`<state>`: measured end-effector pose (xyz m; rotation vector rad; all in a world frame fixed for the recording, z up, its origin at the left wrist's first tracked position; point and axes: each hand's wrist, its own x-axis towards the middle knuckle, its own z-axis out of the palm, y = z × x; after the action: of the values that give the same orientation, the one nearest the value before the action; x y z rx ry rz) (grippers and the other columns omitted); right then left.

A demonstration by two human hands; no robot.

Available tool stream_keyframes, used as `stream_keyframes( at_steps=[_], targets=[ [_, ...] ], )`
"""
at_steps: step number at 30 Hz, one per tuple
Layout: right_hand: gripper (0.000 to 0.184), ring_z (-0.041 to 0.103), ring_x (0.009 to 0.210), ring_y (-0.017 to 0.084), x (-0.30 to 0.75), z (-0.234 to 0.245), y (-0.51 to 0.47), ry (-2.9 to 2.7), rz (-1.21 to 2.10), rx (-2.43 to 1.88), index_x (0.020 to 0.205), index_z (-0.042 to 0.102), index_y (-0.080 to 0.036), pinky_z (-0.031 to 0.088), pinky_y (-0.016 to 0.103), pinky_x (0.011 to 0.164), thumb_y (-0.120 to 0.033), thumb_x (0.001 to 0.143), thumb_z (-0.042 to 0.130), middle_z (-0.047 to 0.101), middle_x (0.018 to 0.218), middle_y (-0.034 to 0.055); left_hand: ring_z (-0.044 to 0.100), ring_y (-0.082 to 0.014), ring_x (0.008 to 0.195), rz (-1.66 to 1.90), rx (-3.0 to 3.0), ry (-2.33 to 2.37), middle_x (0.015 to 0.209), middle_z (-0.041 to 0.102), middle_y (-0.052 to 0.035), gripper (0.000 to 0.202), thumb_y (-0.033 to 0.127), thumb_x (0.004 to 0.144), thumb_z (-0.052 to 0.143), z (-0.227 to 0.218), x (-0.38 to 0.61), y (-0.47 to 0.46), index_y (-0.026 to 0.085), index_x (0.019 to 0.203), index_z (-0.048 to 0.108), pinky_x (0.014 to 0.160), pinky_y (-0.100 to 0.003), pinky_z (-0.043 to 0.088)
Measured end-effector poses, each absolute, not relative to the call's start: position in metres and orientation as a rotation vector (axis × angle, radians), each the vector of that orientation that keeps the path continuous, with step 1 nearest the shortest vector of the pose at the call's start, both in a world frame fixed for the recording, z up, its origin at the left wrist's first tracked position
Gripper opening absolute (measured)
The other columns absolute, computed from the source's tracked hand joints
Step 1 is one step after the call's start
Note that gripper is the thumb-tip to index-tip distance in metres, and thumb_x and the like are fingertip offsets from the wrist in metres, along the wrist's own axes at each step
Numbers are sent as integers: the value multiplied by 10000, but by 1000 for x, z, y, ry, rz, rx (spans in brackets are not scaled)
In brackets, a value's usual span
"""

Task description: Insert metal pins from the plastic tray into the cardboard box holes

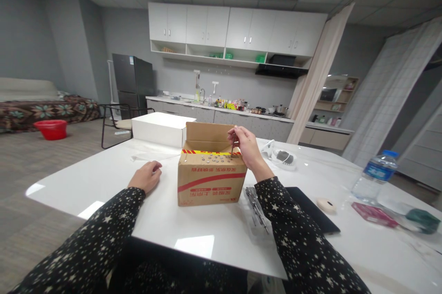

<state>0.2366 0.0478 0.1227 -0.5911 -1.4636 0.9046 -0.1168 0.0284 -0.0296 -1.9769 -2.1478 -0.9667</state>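
Note:
My right hand [244,144] pinches a thin dark rod-like tool [233,144] upright above the right part of a brown cardboard box [211,181]. The tool's lower tip comes down at the box top, but whether it touches cannot be made out. Small round metallic pieces [208,161] are spread over that top surface, too small to name. The box's rear flap [209,133] stands up behind them. My left hand [147,176] rests on the white table left of the box, fingers loosely bent and apart, holding nothing.
Slim metal tools [256,209] in a clear holder lie right of the box, beside a black flat device [312,209]. A water bottle [376,176] and a pink packet [373,214] stand farther right. Behind are a white box [159,130] and a white cabled device [285,158].

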Motion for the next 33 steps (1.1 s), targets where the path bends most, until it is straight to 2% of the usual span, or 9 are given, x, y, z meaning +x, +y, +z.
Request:
stream_keyframes(
  at_steps=[8,19,27,33],
  targets=[
    [405,545,640,124,242,125,48,-1510,890,-561,845,699,-210,424,233,557,-613,812,663,643,773,5,684,-245,875,-966,-1961,-2139,982,709,-102,353,353,803,405,-30,-116,28,180,993,647,864,-364,531],
    [378,581,646,118,241,125,44,-1589,959,-562,879,734,-207,454,227,558,-575,808,685,652,780,13,683,-255,893,-983,-1976,-2134,987,703,-113,364,363,798,407,-31,-118,30,168,991,647,867,-369,531],
    [279,589,615,122,237,127,41,-1505,1058,-567,889,694,-213,434,232,552,-471,787,666,669,739,-1,681,-249,862,-980,-1970,-2136,983,707,-107,360,362,803,404,-30,-116,28,177,990,649,860,-368,529],
    [237,599,651,132,237,124,46,-1457,950,-538,856,647,-224,452,241,601,-444,776,686,679,744,-11,677,-241,853,-963,-1958,-2152,970,708,-96,349,356,802,412,-28,-114,27,185,989,652,852,-360,526]
  ],
)
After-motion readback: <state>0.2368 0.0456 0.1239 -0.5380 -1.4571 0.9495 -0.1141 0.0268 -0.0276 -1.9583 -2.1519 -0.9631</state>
